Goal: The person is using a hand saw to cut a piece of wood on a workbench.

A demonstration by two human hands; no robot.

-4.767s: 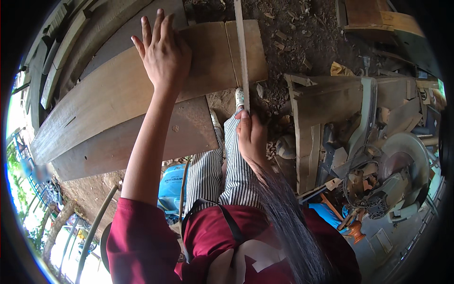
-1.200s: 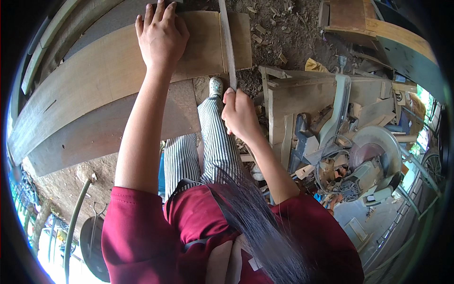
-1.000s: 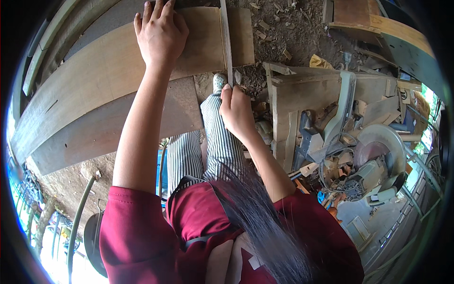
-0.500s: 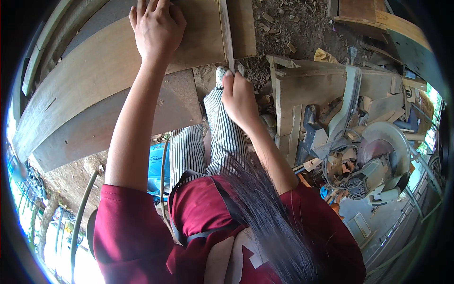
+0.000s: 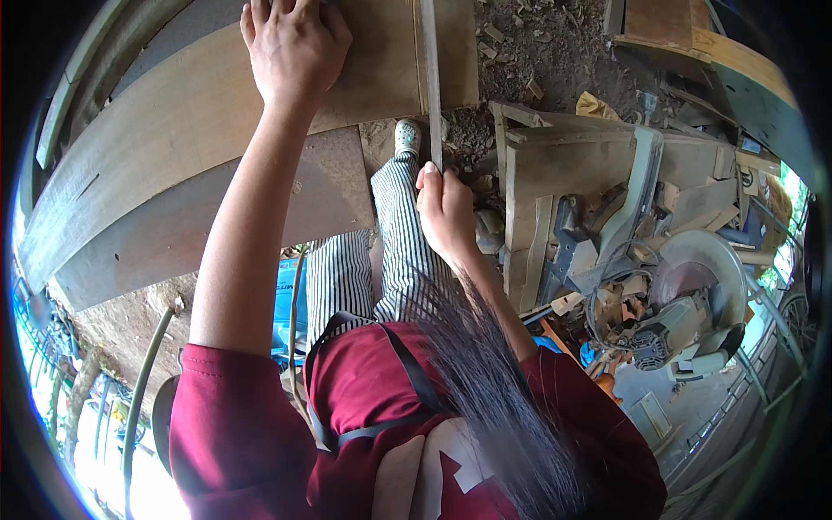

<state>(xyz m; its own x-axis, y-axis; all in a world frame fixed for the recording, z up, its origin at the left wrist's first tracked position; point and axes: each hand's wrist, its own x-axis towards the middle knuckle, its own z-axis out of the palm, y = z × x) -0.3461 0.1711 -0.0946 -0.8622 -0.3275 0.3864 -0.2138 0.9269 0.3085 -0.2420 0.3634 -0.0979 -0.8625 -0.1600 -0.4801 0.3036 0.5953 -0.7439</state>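
Note:
My left hand (image 5: 299,52) lies palm down on a broad brown wooden board (image 5: 208,117), fingers apart, some tips cut off by the top edge of the view. In my right hand (image 5: 446,212), closed in a fist, is the near end of a long narrow greyish strip (image 5: 433,78). It runs away from me across the board near its right end, beside a thin straight line in the wood. Whether the strip is a saw blade or a flat bar, I cannot tell. The fist sits just off the board's near edge, above my striped trouser leg (image 5: 403,225).
Below the board is a greyish-brown panel (image 5: 225,208). To the right stand a wooden box frame (image 5: 555,173) with offcuts and a dusty power saw with a round guard (image 5: 702,260). Wood scraps litter the dirt ground (image 5: 546,52). A blue bag (image 5: 288,295) is by my legs.
My right hand has drawn back toward me, bringing the strip's near end with it. My left hand stays on the board.

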